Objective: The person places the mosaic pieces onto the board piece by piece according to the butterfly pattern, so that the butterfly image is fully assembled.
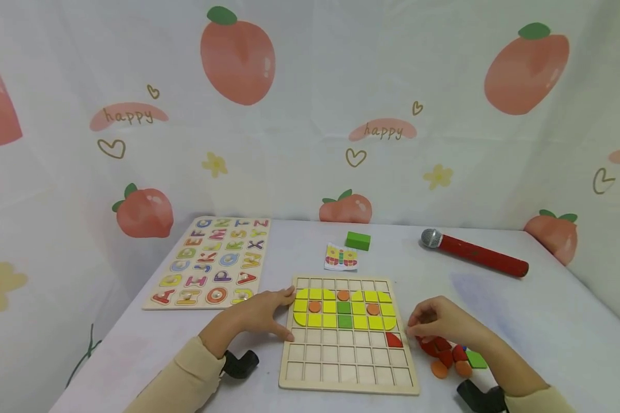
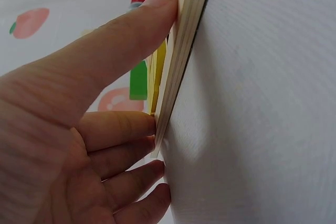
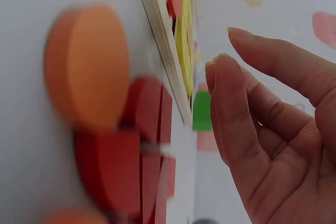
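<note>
A wooden grid board [image 1: 348, 374] lies in the middle of the table in the head view. Yellow tiles [image 1: 359, 322], green squares [image 1: 344, 314] and three orange discs fill part of its upper rows. One red quarter-round tile [image 1: 394, 339] sits below them at the right. My left hand [image 1: 258, 314] touches the board's left edge, its thumb and fingers spread along it. Beyond the right edge hovers my right hand [image 1: 444, 321]; the right wrist view shows its thumb apart from the fingers, nothing between them. Loose red pieces [image 3: 107, 171] and an orange disc [image 3: 94, 69] lie near it.
Behind the grid board lie a small picture card [image 1: 341, 266] and a green block [image 1: 358, 241]. A red microphone [image 1: 483, 257] rests at the back right. An alphabet puzzle board [image 1: 193, 269] lies at the back left. A green tile [image 1: 476, 359] is beside the loose pieces.
</note>
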Available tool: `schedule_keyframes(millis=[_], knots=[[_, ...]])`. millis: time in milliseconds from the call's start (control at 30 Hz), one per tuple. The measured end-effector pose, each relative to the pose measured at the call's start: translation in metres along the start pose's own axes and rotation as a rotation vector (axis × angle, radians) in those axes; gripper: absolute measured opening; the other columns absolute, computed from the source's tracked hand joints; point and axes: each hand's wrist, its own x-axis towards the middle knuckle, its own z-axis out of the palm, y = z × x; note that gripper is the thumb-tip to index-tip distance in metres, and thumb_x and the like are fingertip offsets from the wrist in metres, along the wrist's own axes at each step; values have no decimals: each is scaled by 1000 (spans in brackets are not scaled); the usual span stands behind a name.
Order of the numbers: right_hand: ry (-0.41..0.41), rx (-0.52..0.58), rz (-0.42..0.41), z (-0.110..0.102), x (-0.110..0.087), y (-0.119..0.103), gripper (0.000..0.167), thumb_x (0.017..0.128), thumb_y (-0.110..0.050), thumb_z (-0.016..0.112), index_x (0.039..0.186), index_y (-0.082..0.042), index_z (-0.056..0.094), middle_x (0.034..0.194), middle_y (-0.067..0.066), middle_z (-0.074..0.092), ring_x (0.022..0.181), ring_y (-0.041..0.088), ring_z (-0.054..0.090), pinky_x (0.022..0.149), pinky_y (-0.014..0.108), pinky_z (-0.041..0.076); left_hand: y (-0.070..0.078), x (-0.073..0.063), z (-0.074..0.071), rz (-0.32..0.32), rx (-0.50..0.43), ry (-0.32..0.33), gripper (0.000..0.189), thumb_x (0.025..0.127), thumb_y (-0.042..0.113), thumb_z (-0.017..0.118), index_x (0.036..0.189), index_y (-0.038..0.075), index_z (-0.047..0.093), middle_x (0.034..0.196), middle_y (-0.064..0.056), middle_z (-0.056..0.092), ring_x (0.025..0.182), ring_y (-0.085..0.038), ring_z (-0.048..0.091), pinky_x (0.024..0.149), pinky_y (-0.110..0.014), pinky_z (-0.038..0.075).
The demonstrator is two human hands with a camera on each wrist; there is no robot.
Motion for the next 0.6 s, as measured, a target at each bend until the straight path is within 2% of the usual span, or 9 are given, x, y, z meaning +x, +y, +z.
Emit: schedule_keyframes(millis=[167, 367, 600], knots=[[30, 12, 8, -13, -10, 13, 32, 82, -25, 71, 97, 2, 65, 87, 6, 67, 73, 17, 61, 64, 27, 58, 0, 1, -1, 2, -1, 4, 91, 68, 45, 79, 142, 11, 39, 154, -4, 27, 141, -28, 27, 114, -48, 27], [72, -10, 38, -30, -21, 28, 35, 83, -25, 69, 103, 3, 64, 85, 6, 65, 69, 18, 60, 63, 28, 57, 1, 0, -1, -2, -2, 8, 90, 68, 44, 79, 142, 11, 40, 153, -4, 28, 141, -29, 28, 114, -48, 27], [41, -7, 50, -47, -24, 42, 36, 85, -20, 67, 107, 8, 63, 96, 10, 66, 79, 17, 62, 69, 28, 58, 0, 1, 1, 2, -7, 6, 92, 68, 46, 79, 142, 11, 39, 154, -4, 27, 141, -29, 27, 114, -49, 27]])
